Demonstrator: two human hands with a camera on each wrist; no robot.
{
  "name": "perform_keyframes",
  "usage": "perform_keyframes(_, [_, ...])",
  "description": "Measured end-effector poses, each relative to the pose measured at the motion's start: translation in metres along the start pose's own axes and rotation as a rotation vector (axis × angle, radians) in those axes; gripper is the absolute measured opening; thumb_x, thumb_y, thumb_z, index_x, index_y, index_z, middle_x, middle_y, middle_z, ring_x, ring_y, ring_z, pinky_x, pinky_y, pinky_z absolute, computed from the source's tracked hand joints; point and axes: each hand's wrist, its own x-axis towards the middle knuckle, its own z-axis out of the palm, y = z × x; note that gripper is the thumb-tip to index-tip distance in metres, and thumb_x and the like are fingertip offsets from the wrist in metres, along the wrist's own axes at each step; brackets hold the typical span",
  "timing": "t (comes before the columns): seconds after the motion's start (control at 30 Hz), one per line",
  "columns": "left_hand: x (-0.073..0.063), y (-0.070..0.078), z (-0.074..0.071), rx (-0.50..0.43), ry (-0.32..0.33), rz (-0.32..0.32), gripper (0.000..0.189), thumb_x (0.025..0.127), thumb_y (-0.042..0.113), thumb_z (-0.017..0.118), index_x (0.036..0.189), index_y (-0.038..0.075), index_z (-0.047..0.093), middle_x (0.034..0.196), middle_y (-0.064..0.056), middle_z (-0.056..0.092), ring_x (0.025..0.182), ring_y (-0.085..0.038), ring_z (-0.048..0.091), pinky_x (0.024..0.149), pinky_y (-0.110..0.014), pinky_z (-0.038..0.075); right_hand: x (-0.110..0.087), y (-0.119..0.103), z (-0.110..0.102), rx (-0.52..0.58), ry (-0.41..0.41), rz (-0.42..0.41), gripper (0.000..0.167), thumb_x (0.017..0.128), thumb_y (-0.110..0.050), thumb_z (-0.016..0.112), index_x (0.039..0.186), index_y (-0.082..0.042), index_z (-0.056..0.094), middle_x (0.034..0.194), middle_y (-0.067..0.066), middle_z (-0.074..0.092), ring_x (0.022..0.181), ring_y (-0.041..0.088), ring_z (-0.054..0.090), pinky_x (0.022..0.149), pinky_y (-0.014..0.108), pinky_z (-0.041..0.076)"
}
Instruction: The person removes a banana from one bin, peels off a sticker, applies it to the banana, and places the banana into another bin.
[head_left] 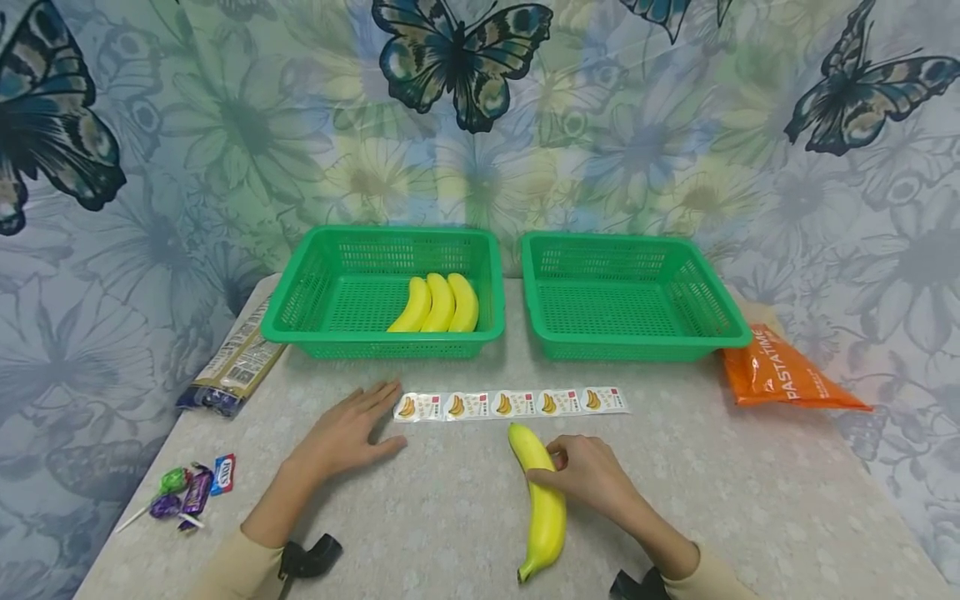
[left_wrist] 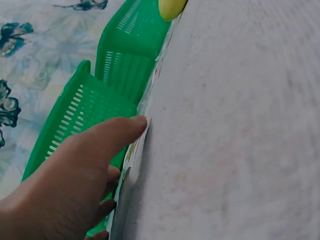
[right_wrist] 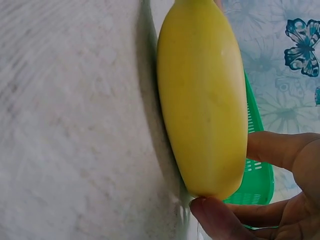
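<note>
A yellow banana (head_left: 546, 508) lies lengthwise on the table, its stem end toward the front. My right hand (head_left: 592, 475) holds it from the right side with thumb and fingers on the peel; the right wrist view shows the banana (right_wrist: 205, 100) close up. Behind it runs a strip of banana-picture stickers (head_left: 504, 404). Beside the left end of the strip my left hand (head_left: 348, 437) rests with fingers extended, the fingertips at or just touching its edge. In the left wrist view the left hand's (left_wrist: 75, 170) fingertips are partly hidden.
Several bananas (head_left: 433, 304) lie in the left green basket (head_left: 382, 346); the right green basket (head_left: 637, 348) stands beside it. An orange pasta bag (head_left: 787, 371) is at the right, a gold package (head_left: 236, 362) at the left. Wrapped candies and lollipops (head_left: 180, 492) lie front left.
</note>
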Motion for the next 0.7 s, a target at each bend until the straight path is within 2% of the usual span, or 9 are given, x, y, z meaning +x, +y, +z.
perform_keyframes(0.37, [-0.003, 0.0, 0.004, -0.015, -0.06, -0.019, 0.083, 0.09, 0.057, 0.057, 0.148, 0.001, 0.039, 0.155, -0.015, 0.038, 0.144, -0.035, 0.035, 0.118, -0.052, 0.03, -0.002, -0.002, 0.0, 0.014, -0.016, -0.003, 0.03, 0.075, -0.041, 0.08, 0.081, -0.014, 0.07, 0.059, -0.006, 0.047, 0.054, 0.009, 0.039, 0.048, 0.021, 0.028])
perform_keyframes(0.4, [-0.004, 0.0, 0.004, -0.019, -0.062, -0.023, 0.083, 0.09, 0.057, 0.057, 0.148, 0.001, 0.038, 0.155, -0.014, 0.038, 0.144, -0.034, 0.035, 0.118, -0.052, 0.03, -0.002, -0.003, 0.0, 0.008, -0.02, -0.007, 0.033, 0.075, -0.042, 0.079, 0.078, -0.011, 0.07, 0.058, -0.006, 0.045, 0.053, 0.009, 0.037, 0.048, 0.021, 0.026])
perform_keyframes(0.5, [-0.005, 0.0, 0.003, -0.021, -0.065, -0.033, 0.084, 0.089, 0.057, 0.057, 0.148, 0.001, 0.038, 0.155, -0.015, 0.038, 0.144, -0.034, 0.035, 0.118, -0.052, 0.03, 0.001, -0.007, -0.002, -0.016, 0.002, -0.019, 0.036, 0.075, -0.041, 0.08, 0.083, -0.007, 0.071, 0.062, -0.006, 0.051, 0.057, 0.009, 0.041, 0.051, 0.021, 0.032])
perform_keyframes(0.57, [-0.004, 0.0, 0.003, -0.025, -0.066, -0.036, 0.084, 0.089, 0.057, 0.058, 0.148, 0.001, 0.038, 0.155, -0.015, 0.038, 0.144, -0.034, 0.035, 0.117, -0.052, 0.03, 0.005, -0.012, -0.006, -0.034, 0.026, -0.037, 0.04, 0.075, -0.04, 0.081, 0.091, -0.004, 0.074, 0.068, -0.005, 0.06, 0.062, 0.009, 0.049, 0.055, 0.023, 0.041])
perform_keyframes(0.63, [-0.003, 0.001, 0.003, -0.034, -0.063, -0.037, 0.084, 0.089, 0.057, 0.058, 0.148, 0.0, 0.038, 0.154, -0.016, 0.039, 0.143, -0.035, 0.036, 0.117, -0.052, 0.03, 0.011, -0.02, -0.012, -0.055, 0.049, -0.076, 0.046, 0.074, -0.04, 0.081, 0.103, -0.004, 0.074, 0.079, -0.002, 0.069, 0.07, 0.01, 0.058, 0.066, 0.028, 0.049])
perform_keyframes(0.7, [-0.002, 0.001, 0.003, -0.05, -0.057, -0.036, 0.084, 0.089, 0.056, 0.058, 0.147, -0.001, 0.039, 0.154, -0.018, 0.039, 0.143, -0.036, 0.036, 0.118, -0.052, 0.03, 0.021, -0.033, -0.019, -0.06, 0.033, -0.138, 0.048, 0.075, -0.039, 0.081, 0.107, -0.004, 0.074, 0.087, 0.002, 0.073, 0.076, 0.011, 0.064, 0.072, 0.032, 0.052])
